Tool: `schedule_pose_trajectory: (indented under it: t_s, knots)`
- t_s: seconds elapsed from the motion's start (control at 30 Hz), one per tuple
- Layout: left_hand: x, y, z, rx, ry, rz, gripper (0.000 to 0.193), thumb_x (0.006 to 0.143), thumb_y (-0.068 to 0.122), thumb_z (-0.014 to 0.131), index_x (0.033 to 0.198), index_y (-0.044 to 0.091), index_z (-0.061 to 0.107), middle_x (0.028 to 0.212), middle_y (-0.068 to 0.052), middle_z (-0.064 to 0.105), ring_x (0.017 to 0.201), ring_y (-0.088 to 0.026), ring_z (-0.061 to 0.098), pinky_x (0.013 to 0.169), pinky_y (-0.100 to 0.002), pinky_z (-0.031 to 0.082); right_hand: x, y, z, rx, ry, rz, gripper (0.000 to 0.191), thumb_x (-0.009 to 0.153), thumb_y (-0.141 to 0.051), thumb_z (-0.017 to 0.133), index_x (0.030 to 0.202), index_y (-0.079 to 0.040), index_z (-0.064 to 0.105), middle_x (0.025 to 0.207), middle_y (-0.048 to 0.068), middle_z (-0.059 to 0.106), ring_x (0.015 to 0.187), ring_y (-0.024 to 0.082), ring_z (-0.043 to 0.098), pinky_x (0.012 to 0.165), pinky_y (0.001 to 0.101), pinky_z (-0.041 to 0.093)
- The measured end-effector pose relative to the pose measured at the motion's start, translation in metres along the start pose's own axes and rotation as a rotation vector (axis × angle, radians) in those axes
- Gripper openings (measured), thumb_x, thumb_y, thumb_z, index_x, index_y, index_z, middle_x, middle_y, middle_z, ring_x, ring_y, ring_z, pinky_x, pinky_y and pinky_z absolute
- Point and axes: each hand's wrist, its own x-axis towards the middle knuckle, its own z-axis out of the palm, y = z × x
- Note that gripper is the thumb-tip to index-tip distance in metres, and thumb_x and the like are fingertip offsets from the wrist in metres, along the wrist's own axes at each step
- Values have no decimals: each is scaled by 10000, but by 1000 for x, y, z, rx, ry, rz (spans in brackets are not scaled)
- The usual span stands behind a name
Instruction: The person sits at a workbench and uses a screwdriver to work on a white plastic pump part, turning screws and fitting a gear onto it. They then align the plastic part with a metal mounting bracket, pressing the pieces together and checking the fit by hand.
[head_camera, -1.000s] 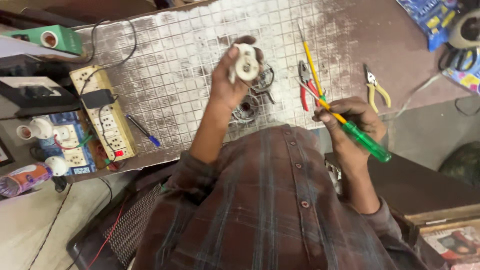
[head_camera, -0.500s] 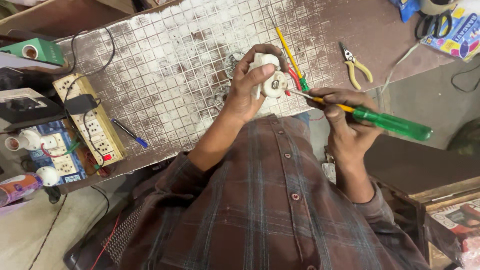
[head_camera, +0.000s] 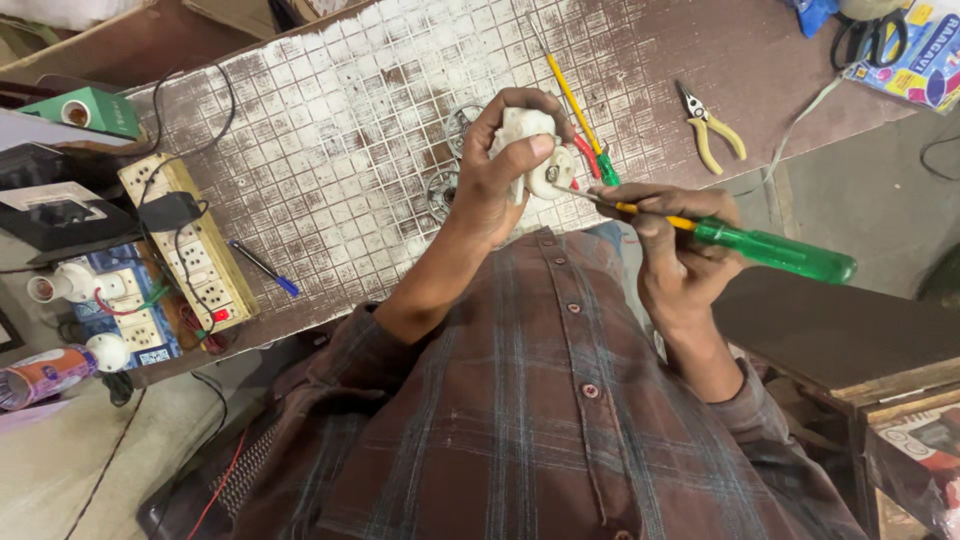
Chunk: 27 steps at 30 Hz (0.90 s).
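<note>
At the bench's far left corner you had a small green box (head_camera: 88, 110) with a round white-rimmed opening in its side. Beyond the bench's left edge lay a pink-and-white cylindrical wrapper (head_camera: 42, 373) on its side. At the far right corner sat a flat blue, yellow and pink printed packet (head_camera: 920, 60). Near your right elbow stood a carton (head_camera: 925, 440) with red print.
</note>
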Motion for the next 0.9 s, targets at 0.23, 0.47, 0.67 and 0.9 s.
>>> schedule_pose_trajectory:
  t_s: [0.23,0.47,0.67,0.9]
  knots:
    - [0,4,4,-46,-23,-21,315,886,131,691,1187,55,636,1086,-123,656,1023,-197,656,882,-366,607,5,4,3,31,88,-80,202,1120,-16,630,1178,-10,437,1091,278,685,1038,320,744,951,413,650]
    - [1,0,2,-54,-36,-9,326,885,157,713,1190,60,647,1101,-108,648,995,-176,668,876,-339,607,3,6,5,2,38,-33,324,1084,66,688,1163,-34,390,1134,291,681,1085,305,727,970,377,619]
    - [3,-2,-1,-57,-26,-50,334,873,190,722,1175,66,651,1071,-110,664,1003,-191,677,873,-359,616,3,5,-2,35,-38,-26,285,1099,40,645,1137,-28,370,1116,272,681,1119,308,727,1019,414,639]
    - [0,-2,-1,-91,-31,-78,330,886,182,729,1186,64,658,1091,-103,661,1024,-197,670,920,-368,597,3,3,-4,58,-81,-28,218,1092,10,634,1106,-7,417,1143,293,687,1163,328,712,1009,414,609]
